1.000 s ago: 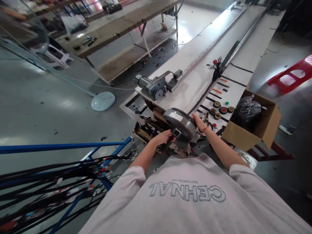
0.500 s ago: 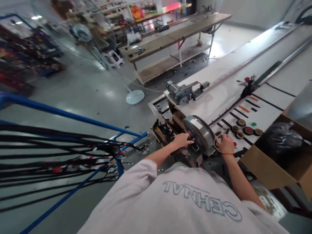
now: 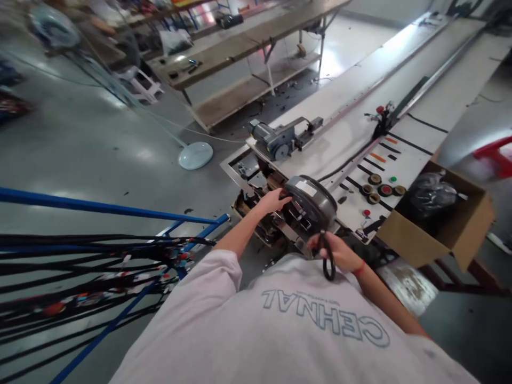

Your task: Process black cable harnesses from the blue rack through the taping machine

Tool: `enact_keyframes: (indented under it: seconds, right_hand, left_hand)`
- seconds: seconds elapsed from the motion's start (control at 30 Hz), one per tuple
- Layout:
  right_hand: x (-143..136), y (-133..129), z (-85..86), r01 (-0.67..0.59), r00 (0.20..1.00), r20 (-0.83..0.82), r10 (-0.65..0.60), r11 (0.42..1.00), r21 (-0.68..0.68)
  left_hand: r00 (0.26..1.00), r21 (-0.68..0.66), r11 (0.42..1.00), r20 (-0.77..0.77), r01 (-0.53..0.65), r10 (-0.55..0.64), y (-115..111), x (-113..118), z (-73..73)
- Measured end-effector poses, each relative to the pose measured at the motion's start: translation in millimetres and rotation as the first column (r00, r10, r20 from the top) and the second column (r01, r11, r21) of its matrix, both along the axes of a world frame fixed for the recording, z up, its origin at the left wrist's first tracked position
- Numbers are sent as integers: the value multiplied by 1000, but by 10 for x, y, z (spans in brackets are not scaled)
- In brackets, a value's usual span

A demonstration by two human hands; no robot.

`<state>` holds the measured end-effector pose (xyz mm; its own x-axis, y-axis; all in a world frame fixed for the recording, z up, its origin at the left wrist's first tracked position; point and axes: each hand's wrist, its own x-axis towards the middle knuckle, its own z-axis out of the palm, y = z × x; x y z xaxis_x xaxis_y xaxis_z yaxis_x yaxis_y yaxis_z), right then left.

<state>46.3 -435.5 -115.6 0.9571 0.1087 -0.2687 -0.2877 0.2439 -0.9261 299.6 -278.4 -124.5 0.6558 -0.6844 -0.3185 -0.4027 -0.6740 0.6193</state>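
Dark and glossy, the round drum [image 3: 323,201] sits at the near end of the white tabletop [image 3: 340,138], right in front of the wearer, with a black cable [image 3: 347,165] running away from its far side along the surface. What has just changed is mostly on the right: half a second ago the right hand [image 3: 339,252] was beyond the drum's right side, over the tabletop; now it is back before the shirt [image 3: 312,325], fingers closed around a black looped tool [image 3: 329,264] (only the loop shows well). That puts the tool close to the drum's near side, within easy reach of the work. The left hand [image 3: 275,200] has shifted up to the drum's left side, fingers bent against it; whether they pinch anything there I cannot tell, as the spot is dark and blurred.

As for room, the motor unit [image 3: 276,140] bounds the far left, while the tape rolls [image 3: 374,198] and cardboard box [image 3: 416,242] crowd the right. Bare floor [image 3: 148,178] lies between the tabletop and the blue rail [image 3: 108,207], leaving the left elbow freer than the right.
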Motion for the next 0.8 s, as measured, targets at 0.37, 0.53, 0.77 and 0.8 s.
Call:
enact_keyframes:
  seconds: [0.37, 0.53, 0.77, 0.8]
  right_hand:
    - [775, 486, -150, -11, 921, -367, 128, 952, 304]
    - [-63, 55, 59, -161, 957, -201, 209, 959, 232]
    - [-345, -643, -194, 98, 833, -311, -459, 674, -732]
    - [-299, -705, -283, 19, 809, -316, -496, 560, -828]
  left_hand:
    - [879, 313, 941, 476, -132, -35, -32, 20, 69]
    - [955, 99, 994, -295, 39, -9, 180, -49, -195]
    - [334, -270, 747, -940, -608, -68, 22, -862, -372]
    - [372, -304, 668, -927, -679, -44, -11, -940, -361]
